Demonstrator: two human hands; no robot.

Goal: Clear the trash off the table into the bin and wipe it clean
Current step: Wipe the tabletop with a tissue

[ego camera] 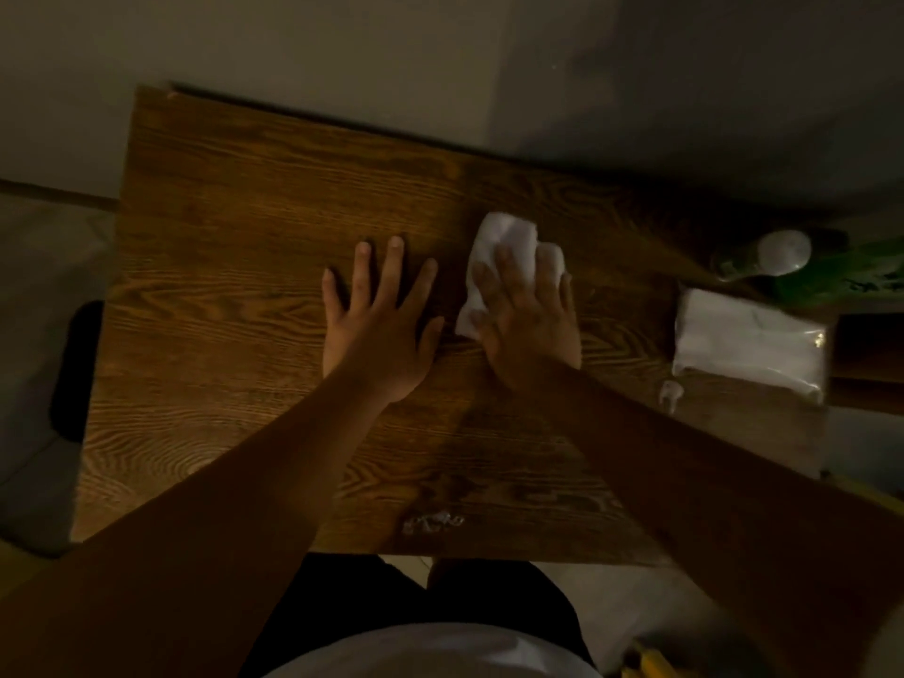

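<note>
A dark wooden table [235, 266] fills the view under dim light. My right hand [531, 325] presses flat on a crumpled white tissue [504, 242] near the table's middle, its fingers spread over the tissue. Just to its left, my left hand [379, 320] lies flat on the bare wood with fingers apart and holds nothing. A small clear plastic scrap [433, 523] lies by the near edge. Another small clear scrap [669, 393] lies at the right, beside the tissue pack.
A white tissue pack [748, 345] sits at the table's right end. Behind it lies a green bottle with a pale cap [778, 254]. A wall runs along the far edge. A dark object [78, 369] stands on the floor at the left.
</note>
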